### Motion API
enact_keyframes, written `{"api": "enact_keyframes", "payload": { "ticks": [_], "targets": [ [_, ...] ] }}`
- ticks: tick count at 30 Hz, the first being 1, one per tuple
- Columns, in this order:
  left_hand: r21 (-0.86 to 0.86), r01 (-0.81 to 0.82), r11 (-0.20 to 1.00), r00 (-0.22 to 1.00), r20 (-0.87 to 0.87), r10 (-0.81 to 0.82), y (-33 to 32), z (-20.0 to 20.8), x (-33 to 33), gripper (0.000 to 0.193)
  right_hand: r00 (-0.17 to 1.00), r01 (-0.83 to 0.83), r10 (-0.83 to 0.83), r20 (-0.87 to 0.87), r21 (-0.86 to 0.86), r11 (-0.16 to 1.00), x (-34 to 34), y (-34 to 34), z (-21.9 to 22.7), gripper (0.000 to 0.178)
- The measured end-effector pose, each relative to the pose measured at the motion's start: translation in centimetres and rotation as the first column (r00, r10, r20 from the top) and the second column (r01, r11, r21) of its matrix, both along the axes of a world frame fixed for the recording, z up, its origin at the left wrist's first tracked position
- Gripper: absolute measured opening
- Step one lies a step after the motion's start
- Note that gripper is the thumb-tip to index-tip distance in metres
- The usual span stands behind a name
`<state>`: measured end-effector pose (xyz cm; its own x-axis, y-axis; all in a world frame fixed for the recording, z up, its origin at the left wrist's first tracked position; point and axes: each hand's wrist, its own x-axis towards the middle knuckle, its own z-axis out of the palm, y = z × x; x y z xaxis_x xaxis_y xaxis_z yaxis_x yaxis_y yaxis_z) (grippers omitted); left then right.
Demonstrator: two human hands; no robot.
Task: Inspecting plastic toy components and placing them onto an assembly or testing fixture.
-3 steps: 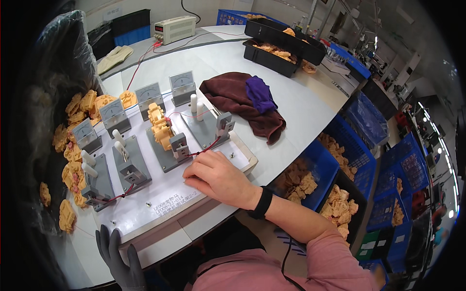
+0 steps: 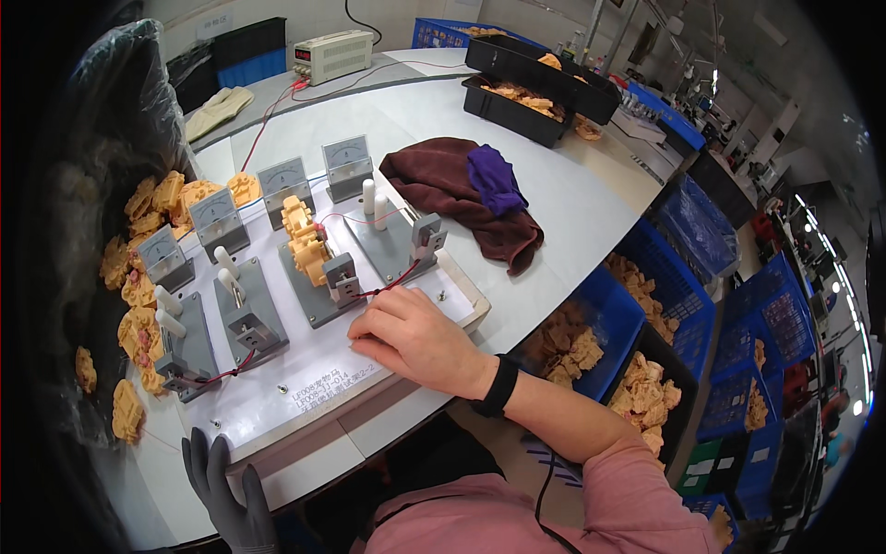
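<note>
My left hand (image 2: 226, 499), in a dark grey glove, rests at the near left corner of the white test board (image 2: 263, 415) with fingers spread. My bare right hand (image 2: 406, 337), a black band on its wrist, lies on the board's front part, fingers loosely bent and slightly apart, with nothing visible in them. Just beyond it, a yellow plastic gear-housing part (image 2: 305, 242) sits on a grey test stand (image 2: 318, 300). A thin red wire runs from that part to the right-hand stand (image 2: 383, 245). Dial meters (image 2: 346, 166) stand behind the stands.
More yellow parts (image 2: 138, 337) lie heaped along the left. A brown cloth (image 2: 434, 180) with a purple cloth (image 2: 496, 180) lies beyond the board. A power supply (image 2: 332, 55) and black bins (image 2: 517, 109) stand at the back. Blue crates (image 2: 604, 314) of parts are at right, below table level.
</note>
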<state>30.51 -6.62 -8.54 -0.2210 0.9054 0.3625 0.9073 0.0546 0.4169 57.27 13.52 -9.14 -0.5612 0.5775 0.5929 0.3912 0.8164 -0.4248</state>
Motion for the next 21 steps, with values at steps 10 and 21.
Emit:
{"api": "enact_keyframes", "payload": {
  "ticks": [10, 21],
  "targets": [
    [0.006, -0.003, 1.0, 1.0, 0.013, 0.003, 0.01, -0.26, -0.1, 0.038, 1.0, -0.006, 0.006, -0.005, -0.001, 1.0, -0.02, 0.03, 0.03, 0.014],
    [0.005, 0.004, 1.0, 1.0, 0.004, -0.004, -0.02, -0.14, -0.13, 0.038, 1.0, -0.005, 0.005, -0.006, 0.001, 1.0, -0.08, -0.07, 0.13, 0.014]
  ]
}}
